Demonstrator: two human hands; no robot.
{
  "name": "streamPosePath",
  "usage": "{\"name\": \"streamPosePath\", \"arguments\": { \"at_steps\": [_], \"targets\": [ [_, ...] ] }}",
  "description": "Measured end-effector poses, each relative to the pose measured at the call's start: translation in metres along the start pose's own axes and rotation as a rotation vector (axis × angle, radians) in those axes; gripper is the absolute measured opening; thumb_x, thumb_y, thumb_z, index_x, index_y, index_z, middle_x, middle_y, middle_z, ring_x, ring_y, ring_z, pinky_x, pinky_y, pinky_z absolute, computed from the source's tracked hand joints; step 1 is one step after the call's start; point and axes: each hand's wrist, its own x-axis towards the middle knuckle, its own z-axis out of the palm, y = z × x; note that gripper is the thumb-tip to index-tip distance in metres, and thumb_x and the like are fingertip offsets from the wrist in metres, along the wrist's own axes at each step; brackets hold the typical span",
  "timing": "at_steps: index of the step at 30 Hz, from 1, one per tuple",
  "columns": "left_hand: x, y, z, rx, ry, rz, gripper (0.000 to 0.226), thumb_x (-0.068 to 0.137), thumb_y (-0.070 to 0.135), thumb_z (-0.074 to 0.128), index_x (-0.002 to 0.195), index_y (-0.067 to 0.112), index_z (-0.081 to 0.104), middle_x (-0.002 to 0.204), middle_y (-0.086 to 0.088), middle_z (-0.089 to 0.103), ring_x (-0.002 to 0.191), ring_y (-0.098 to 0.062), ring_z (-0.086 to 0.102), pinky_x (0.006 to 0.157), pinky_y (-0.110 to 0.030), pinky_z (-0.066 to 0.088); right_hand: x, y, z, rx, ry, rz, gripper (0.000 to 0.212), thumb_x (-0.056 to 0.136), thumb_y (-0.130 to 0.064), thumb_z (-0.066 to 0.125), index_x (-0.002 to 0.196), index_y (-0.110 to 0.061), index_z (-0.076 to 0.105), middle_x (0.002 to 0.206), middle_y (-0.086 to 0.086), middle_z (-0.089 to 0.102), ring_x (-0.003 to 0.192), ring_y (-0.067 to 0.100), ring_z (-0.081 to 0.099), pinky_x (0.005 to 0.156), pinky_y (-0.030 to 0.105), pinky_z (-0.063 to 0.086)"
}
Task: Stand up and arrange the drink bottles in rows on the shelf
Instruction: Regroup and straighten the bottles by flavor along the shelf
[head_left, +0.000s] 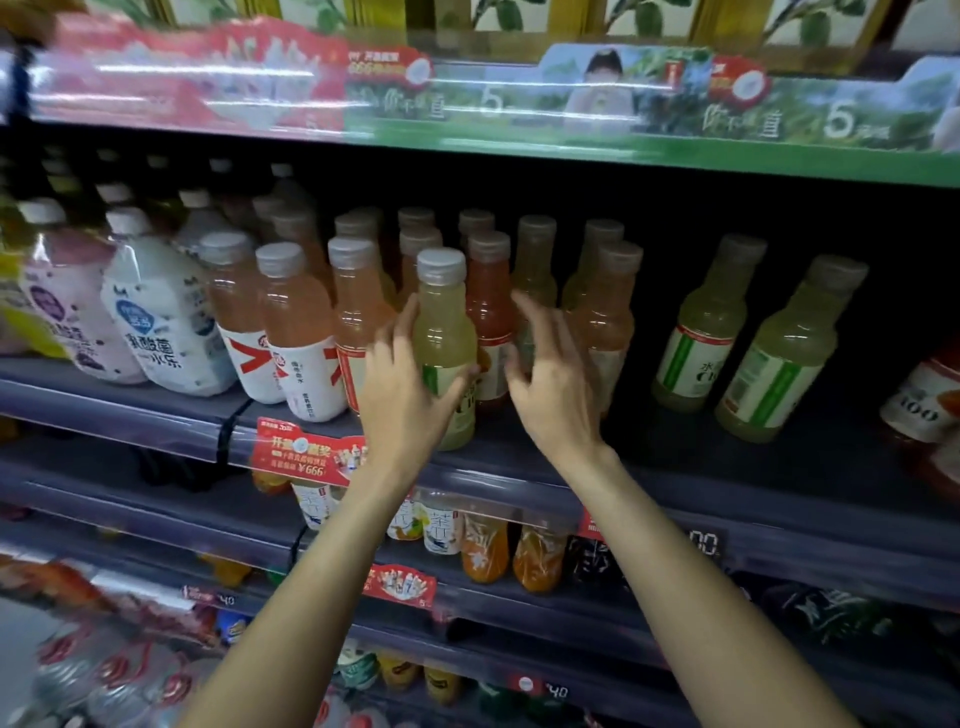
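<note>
Now: Hands at the Yellow Drink

The left hand (402, 395) curls round a pale yellow plastic drink bottle with a grey cap (445, 332), standing at the front of the dark shelf (675, 467). It hides the label. Just right, the right hand (550, 379) hovers with fingers apart, holding nothing. Behind them, orange bottles (291, 312) fade into shadow.
</note>
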Motion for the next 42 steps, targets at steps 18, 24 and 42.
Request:
{"name": "streamPosePath", "arguments": {
  "at_steps": [18, 24, 42],
  "targets": [
    [-0.012, 0.011, -0.002, -0.082, 0.224, 0.123, 0.048, 0.094, 0.037, 0.052, 0.129, 0.005, 0.050, 0.121, -0.017, 0.056, 0.113, -0.026, 0.046, 0.096, -0.036, 0.039, -0.026, 0.001, -0.036, 0.234, -0.051, 0.369, 0.075, 0.068, -0.032, 0.082, 0.130, -0.012, 0.044, 0.124, -0.001, 0.051, 0.110, 0.011, 0.053, 0.093, 0.017, 0.043],
    [-0.035, 0.086, 0.025, -0.366, -0.152, 0.446, 0.044, 0.087, 0.027, 0.057, 0.125, 0.005, 0.054, 0.116, -0.011, 0.059, 0.107, -0.021, 0.053, 0.090, -0.031, 0.044, -0.051, 0.034, -0.090, 0.340, 0.031, 0.495, 0.067, 0.065, -0.042, 0.080, 0.119, -0.016, 0.050, 0.112, 0.001, 0.064, 0.105, 0.013, 0.061, 0.092, 0.035, 0.051],
    [-0.086, 0.296, 0.180, -0.732, -0.794, 0.393, 0.087, 0.082, 0.044, 0.070, 0.150, 0.034, 0.016, 0.144, -0.003, 0.040, 0.120, -0.019, 0.054, 0.091, -0.040, 0.052, -0.096, 0.182, -0.279, -0.185, 0.192, 0.631, 0.062, 0.073, -0.036, 0.078, 0.126, -0.022, 0.048, 0.118, -0.001, 0.059, 0.106, 0.015, 0.058, 0.084, 0.030, 0.047]
  ]
}}
